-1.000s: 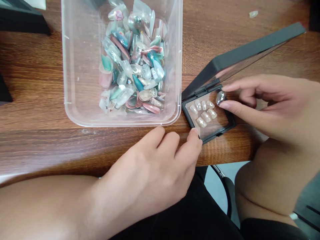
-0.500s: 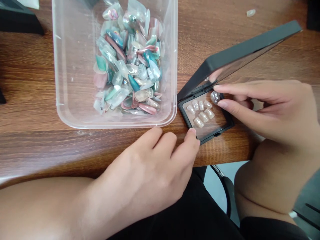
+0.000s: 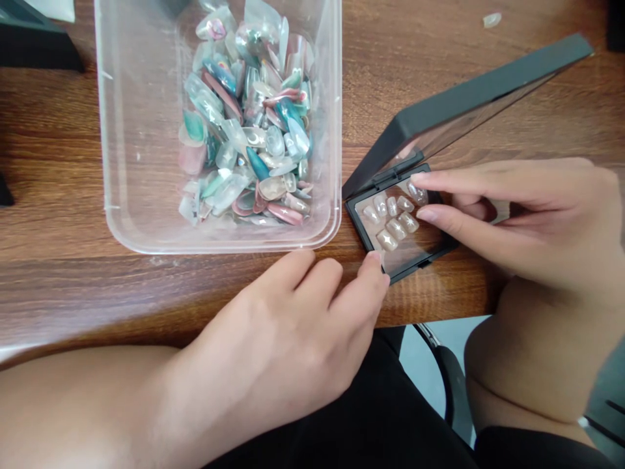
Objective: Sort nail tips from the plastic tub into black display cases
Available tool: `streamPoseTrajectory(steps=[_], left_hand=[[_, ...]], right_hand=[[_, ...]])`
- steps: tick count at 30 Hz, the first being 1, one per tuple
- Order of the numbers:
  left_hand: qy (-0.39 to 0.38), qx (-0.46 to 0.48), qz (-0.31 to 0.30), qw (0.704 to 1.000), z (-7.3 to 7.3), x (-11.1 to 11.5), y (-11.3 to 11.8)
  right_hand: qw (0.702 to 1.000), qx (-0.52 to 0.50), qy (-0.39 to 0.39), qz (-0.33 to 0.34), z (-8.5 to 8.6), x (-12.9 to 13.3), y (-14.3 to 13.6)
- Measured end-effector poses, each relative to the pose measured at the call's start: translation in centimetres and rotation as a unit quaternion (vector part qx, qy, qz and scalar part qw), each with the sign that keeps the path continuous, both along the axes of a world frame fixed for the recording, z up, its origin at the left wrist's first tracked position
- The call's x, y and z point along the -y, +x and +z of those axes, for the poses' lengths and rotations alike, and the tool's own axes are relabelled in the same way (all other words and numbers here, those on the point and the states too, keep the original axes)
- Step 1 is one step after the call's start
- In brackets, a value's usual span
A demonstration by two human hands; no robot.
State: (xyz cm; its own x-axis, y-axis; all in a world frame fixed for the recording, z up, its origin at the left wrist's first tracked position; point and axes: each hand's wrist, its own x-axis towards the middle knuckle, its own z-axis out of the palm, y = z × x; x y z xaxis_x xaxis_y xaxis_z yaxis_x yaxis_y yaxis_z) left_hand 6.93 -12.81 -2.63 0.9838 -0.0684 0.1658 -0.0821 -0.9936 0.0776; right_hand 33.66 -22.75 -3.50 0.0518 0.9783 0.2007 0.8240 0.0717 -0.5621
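Note:
Near the table's front edge lies a black hinged case (image 3: 413,266), its lid (image 3: 488,94) tilted up. Several pale press-on nails with silver stars sit in two rows on its see-through base. My right hand (image 3: 532,215) pinches one shiny press-on nail (image 3: 418,191) between thumb and forefinger, over the base's upper right corner by the hinge. My left hand (image 3: 297,339) is closed at the case's lower left corner, gripping it at the edge; its thumb is hidden.
A clear plastic tub (image 3: 222,242) full of mixed press-on nails stands left of the case. One loose nail (image 3: 492,20) lies at the back right. A black object (image 3: 41,45) stands at the far left of the wooden table (image 3: 53,260).
My right hand has shifted slightly left with the nail, bringing it closer to the end of the upper row and tilting it. My left hand stays on the case's corner.

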Motion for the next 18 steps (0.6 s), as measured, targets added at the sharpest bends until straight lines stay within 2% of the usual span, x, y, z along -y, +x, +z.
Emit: streamPoseTrajectory(steps=[7, 18], left_hand=[[0.007, 0.002, 0.005, 1.000, -0.3, 0.4, -0.1], [0.019, 0.005, 0.021, 1.000, -0.6, 0.9, -0.3]], right_hand=[[1.000, 0.010, -0.006, 0.004, -0.7, -0.1, -0.3], [1.000, 0.003, 0.008, 0.007, -0.7, -0.8, -1.2]])
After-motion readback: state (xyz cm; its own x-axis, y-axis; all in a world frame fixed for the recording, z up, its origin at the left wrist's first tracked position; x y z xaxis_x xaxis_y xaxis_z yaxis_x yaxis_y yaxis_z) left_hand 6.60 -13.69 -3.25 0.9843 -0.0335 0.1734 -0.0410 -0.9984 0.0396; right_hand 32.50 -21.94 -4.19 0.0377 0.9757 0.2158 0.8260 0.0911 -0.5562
